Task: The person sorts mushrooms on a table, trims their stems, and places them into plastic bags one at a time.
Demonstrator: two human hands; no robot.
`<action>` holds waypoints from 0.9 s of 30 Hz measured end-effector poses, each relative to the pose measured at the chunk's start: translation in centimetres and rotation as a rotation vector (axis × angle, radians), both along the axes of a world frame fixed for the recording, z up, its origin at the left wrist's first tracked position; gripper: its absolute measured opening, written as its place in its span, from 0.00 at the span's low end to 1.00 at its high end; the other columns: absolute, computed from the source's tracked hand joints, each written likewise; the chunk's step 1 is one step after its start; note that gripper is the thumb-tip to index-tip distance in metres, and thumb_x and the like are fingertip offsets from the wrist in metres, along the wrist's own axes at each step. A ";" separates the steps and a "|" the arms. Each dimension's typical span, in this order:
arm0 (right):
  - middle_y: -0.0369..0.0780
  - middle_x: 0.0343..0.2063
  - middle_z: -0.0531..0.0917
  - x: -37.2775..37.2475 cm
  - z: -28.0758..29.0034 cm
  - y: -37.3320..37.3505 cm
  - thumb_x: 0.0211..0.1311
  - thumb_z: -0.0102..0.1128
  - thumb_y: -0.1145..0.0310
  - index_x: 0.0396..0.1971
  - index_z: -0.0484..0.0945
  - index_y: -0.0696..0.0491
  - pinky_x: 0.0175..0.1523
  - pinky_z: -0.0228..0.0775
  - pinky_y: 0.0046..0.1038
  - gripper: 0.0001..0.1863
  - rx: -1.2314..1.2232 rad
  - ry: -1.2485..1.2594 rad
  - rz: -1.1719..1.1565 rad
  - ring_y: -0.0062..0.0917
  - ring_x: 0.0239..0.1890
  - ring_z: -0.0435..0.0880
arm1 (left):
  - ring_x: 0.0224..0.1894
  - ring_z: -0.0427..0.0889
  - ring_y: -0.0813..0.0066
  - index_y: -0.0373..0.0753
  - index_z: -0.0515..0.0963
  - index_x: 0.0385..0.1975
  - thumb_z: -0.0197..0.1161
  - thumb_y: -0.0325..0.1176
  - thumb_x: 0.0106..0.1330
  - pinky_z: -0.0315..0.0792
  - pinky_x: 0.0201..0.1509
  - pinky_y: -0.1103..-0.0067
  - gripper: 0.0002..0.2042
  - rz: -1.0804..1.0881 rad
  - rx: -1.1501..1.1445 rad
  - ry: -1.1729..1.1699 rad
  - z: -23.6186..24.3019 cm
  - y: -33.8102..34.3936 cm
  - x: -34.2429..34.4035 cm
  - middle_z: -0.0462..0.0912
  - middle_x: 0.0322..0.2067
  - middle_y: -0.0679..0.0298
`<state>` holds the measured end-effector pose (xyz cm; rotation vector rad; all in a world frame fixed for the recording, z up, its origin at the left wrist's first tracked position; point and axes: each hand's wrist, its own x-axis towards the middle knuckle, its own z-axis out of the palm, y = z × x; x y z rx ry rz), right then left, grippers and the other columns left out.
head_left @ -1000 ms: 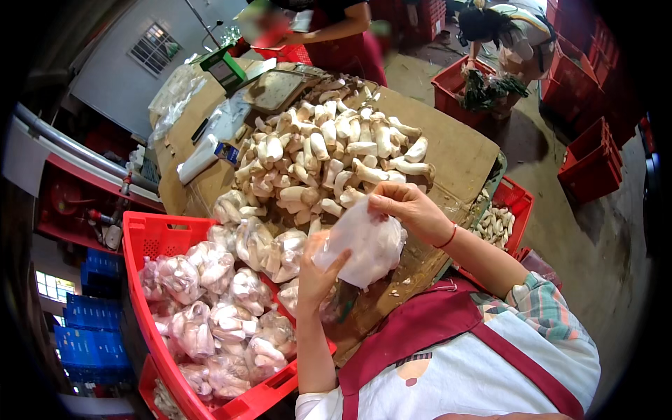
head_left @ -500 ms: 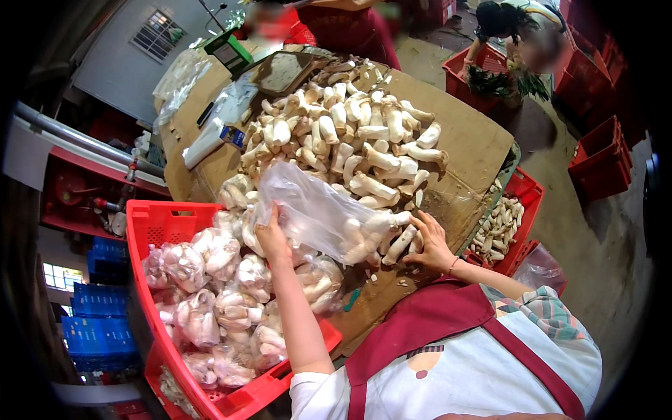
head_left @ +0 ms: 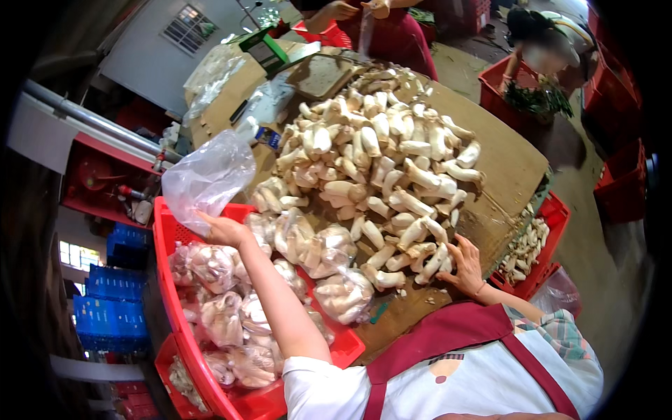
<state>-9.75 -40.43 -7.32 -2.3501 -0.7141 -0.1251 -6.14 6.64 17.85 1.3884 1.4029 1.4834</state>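
My left hand [head_left: 222, 229] pinches the edge of a clear plastic bag [head_left: 210, 171], which spreads out above the far edge of the red crate and looks empty. At the near right side of a heap of king oyster mushrooms [head_left: 378, 161], my right hand [head_left: 465, 266] rests with its fingers apart. Its fingertips are against or right beside a pale mushroom [head_left: 432, 263]; it does not grip it. Filled bags of mushrooms [head_left: 344, 294] lie between my arms, at the crate's edge.
A red crate [head_left: 178, 336] of bagged mushrooms stands at the left. Another red crate [head_left: 556, 222] with loose mushrooms is at the right. A tray [head_left: 322, 75] and a green box [head_left: 264, 50] sit on the far table. Two people work beyond; one bends over a crate of greens.
My left hand has swung the plastic bag left, away from the mushrooms, over the crate. The view has shifted a little; my right hand stays beside the heap.
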 end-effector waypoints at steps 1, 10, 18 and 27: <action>0.49 0.61 0.61 0.0 0.3 0.1 0.42 0.71 0.48 0.59 0.65 0.50 0.65 0.51 0.44 0.43 -0.003 -0.002 0.006 0.46 0.63 0.59 | 0.47 0.73 0.49 0.24 0.70 0.48 0.56 0.45 0.68 0.66 0.56 0.63 0.25 -0.064 0.611 -0.138 -1.1 2.2 0.3 0.74 0.46 0.42; 0.49 0.59 0.62 0.2 0.4 0.6 0.40 0.71 0.48 0.57 0.66 0.51 0.63 0.52 0.45 0.43 -0.058 0.010 0.002 0.46 0.60 0.61 | 0.52 0.71 0.55 0.40 0.74 0.53 0.53 0.15 0.59 0.68 0.55 0.64 0.21 -0.347 0.952 0.331 -6.9 6.0 7.5 0.70 0.50 0.53; 0.50 0.57 0.64 0.5 -0.3 0.7 0.40 0.69 0.45 0.56 0.66 0.50 0.61 0.53 0.46 0.43 -0.084 0.003 0.015 0.46 0.59 0.63 | 0.49 0.73 0.57 0.39 0.76 0.48 0.55 0.19 0.59 0.69 0.53 0.66 0.17 -0.323 0.840 0.337 -11.2 9.1 9.9 0.72 0.44 0.56; 0.50 0.58 0.64 0.6 -0.4 0.3 0.45 0.66 0.41 0.56 0.66 0.51 0.60 0.53 0.46 0.41 -0.089 0.017 0.030 0.46 0.59 0.64 | 0.49 0.71 0.55 0.36 0.73 0.52 0.47 0.24 0.66 0.65 0.56 0.65 0.16 -0.416 0.893 0.225 -6.4 1.1 7.8 0.71 0.46 0.53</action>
